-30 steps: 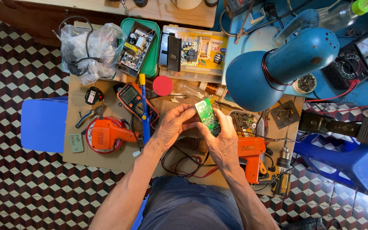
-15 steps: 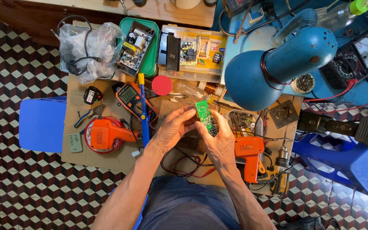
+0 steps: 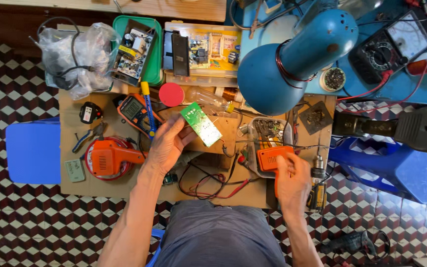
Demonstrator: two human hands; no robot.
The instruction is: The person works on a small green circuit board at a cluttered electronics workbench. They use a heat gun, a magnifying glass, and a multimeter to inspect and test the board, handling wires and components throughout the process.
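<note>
Left hand (image 3: 166,146) pinches green circuit board (image 3: 201,124); right hand (image 3: 292,185) grips orange soldering gun (image 3: 273,159).

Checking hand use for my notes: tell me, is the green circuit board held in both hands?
No, only the left hand holds the green circuit board; the right hand grips the orange soldering gun.
</note>
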